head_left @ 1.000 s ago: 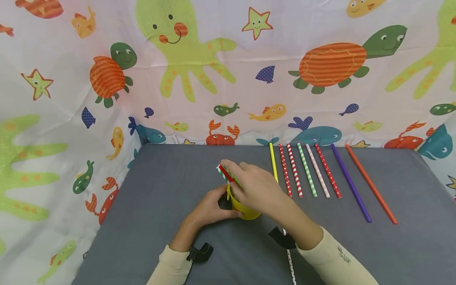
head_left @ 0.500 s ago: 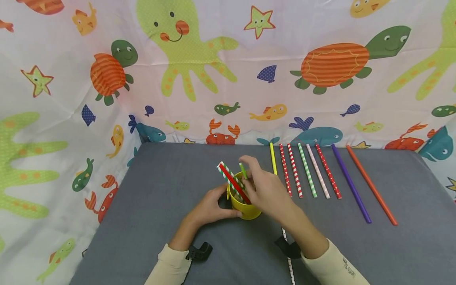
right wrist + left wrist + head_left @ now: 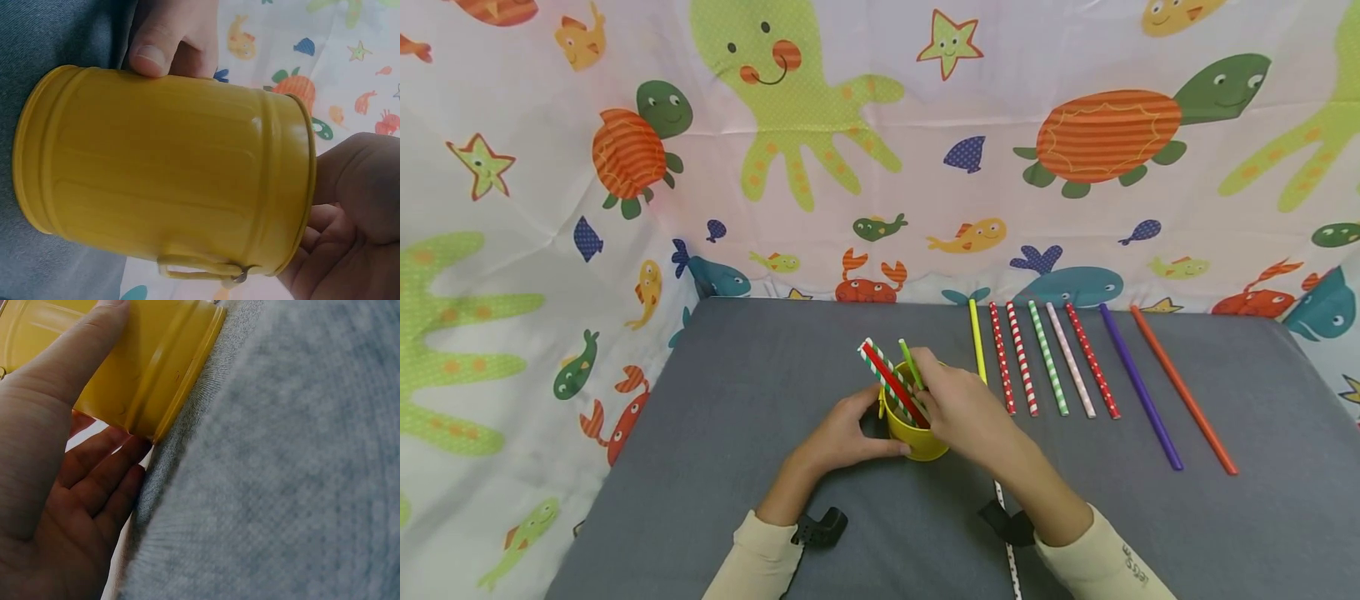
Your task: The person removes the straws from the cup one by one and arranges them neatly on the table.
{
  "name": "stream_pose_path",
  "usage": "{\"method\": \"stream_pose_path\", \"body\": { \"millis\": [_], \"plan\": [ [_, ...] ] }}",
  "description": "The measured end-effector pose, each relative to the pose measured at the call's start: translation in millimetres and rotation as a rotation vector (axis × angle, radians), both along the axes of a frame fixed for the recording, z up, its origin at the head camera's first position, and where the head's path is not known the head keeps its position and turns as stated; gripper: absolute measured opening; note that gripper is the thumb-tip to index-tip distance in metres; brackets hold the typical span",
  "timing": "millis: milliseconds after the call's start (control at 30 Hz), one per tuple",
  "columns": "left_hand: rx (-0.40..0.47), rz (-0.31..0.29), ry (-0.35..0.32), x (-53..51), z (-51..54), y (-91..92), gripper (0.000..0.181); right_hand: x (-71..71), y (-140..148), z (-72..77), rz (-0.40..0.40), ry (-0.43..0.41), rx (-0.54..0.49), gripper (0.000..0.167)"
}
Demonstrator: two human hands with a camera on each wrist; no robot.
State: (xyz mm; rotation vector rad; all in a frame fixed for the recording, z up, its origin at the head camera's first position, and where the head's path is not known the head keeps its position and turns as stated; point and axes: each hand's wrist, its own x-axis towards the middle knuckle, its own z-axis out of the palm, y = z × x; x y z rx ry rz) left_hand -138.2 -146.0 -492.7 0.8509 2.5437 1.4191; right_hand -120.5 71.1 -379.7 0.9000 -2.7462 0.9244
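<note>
Head view: on the desk point(image 3: 775, 367), the left hand point(image 3: 838, 437) grips a yellow bucket point(image 3: 931, 447) with a red straw point(image 3: 893, 384) leaning out. The right hand point(image 3: 967, 412) is at its mouth, fingers beside a green straw point(image 3: 907, 357); whether they pinch it I cannot tell. The step in hand looks like handling single straws; the next move probably calls for a sure pinch and a steady bucket. Lettering point(image 3: 1135, 564) on the right sleeve is too small to read.

Left wrist view: thumb and fingers clasp the bucket.

Right wrist view: no label shows on its wall.
</note>
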Motion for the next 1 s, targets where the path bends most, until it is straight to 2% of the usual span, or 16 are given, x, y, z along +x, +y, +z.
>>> {"method": "stream_pose_path", "body": {
  "millis": [233, 400, 500, 633, 833, 1000],
  "plan": [
    [0.018, -0.021, 0.008, -0.5, 0.2, 0.9, 0.085, -2.4, 5.7, 0.8, 0.056, 0.133, -0.139, 0.054],
    [0.025, -0.019, 0.021, 0.0, 1.7, 0.5, 0.083, -2.5, 12.1, 9.5, 0.096, 0.266, -0.307, 0.071],
    [0.024, -0.017, 0.019, -0.2, 2.8, 0.2, 0.083, -1.0, 17.1, 14.5, 0.076, 0.315, -0.401, 0.08],
    [0.018, -0.011, 0.018, -0.3, 2.9, -0.3, 0.082, 1.2, 24.3, 21.4, 0.031, 0.333, -0.484, 0.086],
    [0.012, -0.012, 0.027, 0.1, 2.5, -0.2, 0.08, 4.4, 37.0, 31.6, -0.019, 0.312, -0.666, 0.089],
    [0.012, -0.008, 0.016, 0.4, 2.8, -0.1, 0.08, 6.8, 50.6, 35.6, -0.069, 0.304, -0.697, 0.081]
  ]
}}
